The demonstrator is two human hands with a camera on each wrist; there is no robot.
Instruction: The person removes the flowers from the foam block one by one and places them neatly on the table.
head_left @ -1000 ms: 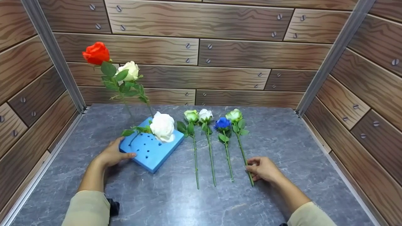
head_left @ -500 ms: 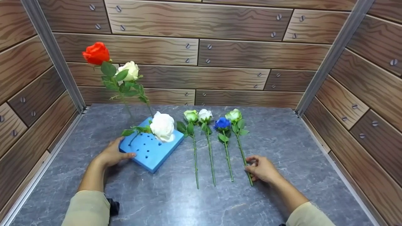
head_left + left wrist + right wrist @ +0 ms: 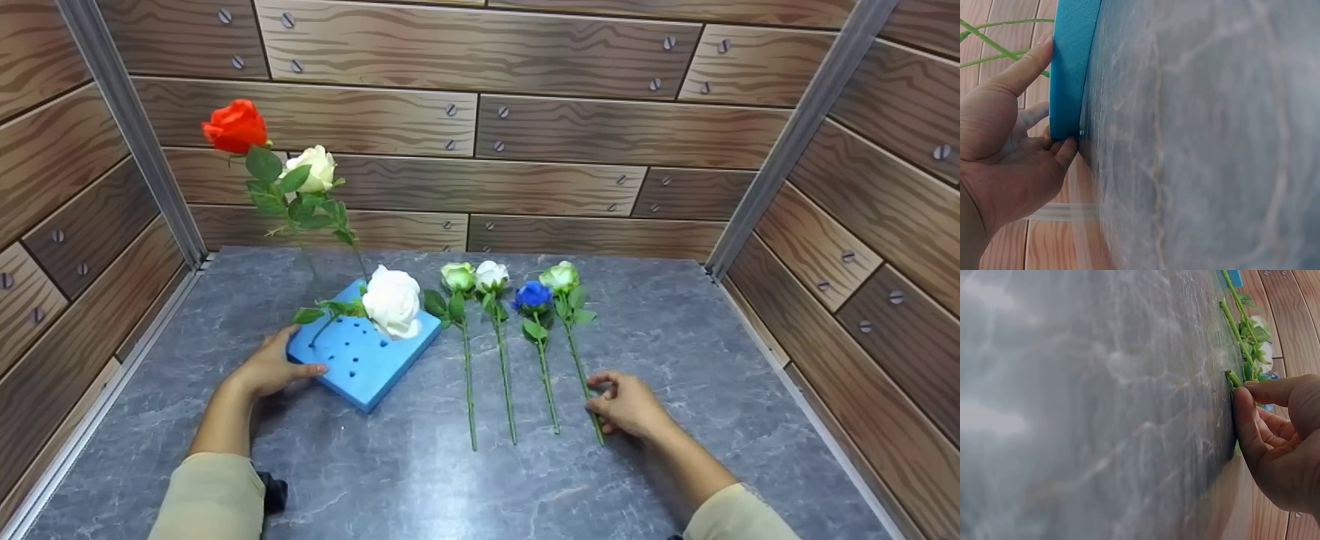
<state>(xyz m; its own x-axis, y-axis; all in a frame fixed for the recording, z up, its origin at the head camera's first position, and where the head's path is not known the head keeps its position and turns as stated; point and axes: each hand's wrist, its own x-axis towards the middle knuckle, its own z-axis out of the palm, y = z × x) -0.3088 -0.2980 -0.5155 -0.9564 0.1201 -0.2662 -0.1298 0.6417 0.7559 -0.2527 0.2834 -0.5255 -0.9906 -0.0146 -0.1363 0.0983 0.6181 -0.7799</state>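
My left hand [image 3: 268,367] grips the left corner of a blue foam block [image 3: 367,386] dotted with holes. In the left wrist view the thumb lies on the block's top face, and fingertips meet its lower edge by the table. Three artificial roses have their stems in the block: a red rose [image 3: 236,126], a cream rose [image 3: 315,169] and a leaning white rose [image 3: 391,301]. At the right, my right hand [image 3: 631,405] pinches the lower stem of a pale green rose [image 3: 560,277] lying on the table. Its cut stem end [image 3: 1232,377] pokes out by the fingertips.
Between block and right hand lie a blue rose [image 3: 533,295], a white rose [image 3: 492,276] and another green rose [image 3: 457,277], side by side, stems toward me. Wood-patterned walls [image 3: 562,135] enclose the grey marbled table [image 3: 360,480] at the back and sides.
The right hand and the lower stem of the pale green rose have shifted very slightly left. The left hand keeps its hold on the block.
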